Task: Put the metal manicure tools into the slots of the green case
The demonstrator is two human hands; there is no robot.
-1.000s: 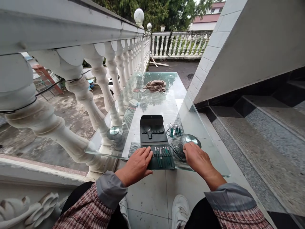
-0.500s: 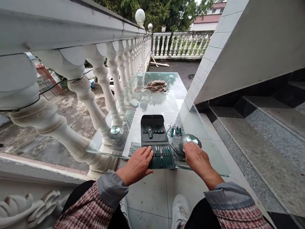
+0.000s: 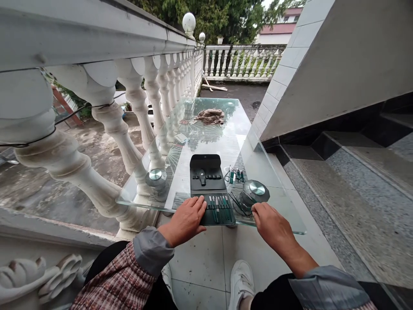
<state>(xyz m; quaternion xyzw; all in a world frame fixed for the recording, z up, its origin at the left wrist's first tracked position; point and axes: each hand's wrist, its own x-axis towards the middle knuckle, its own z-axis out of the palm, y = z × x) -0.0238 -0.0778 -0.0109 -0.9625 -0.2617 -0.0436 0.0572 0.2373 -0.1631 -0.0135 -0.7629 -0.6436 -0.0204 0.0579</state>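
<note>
A black folding manicure case [image 3: 208, 184] lies opened out on the glass table [image 3: 264, 172]. Slim green-handled tools [image 3: 219, 209] sit side by side in the loops of its near half, and one strap marks the far half. My left hand [image 3: 187, 217] rests flat on the case's near left edge, fingers stretched. Over the table's near edge, right of the case, my right hand [image 3: 272, 224] is closed with fingertips pinched; what they hold, if anything, is hidden. Dark thin tools [image 3: 239, 204] lie just left of those fingertips. Nail clippers and other small green tools [image 3: 235, 175] lie beyond them.
A crumpled brown cloth [image 3: 209, 116] and a small card [image 3: 181, 138] lie farther back on the glass. Round metal-topped table supports [image 3: 257, 188] show on both sides. A white balustrade [image 3: 129, 103] runs along the left; stone steps [image 3: 335, 172] rise on the right.
My right hand has drawn back slightly toward me and to the right, off the round metal support top. My left hand stays on the case.
</note>
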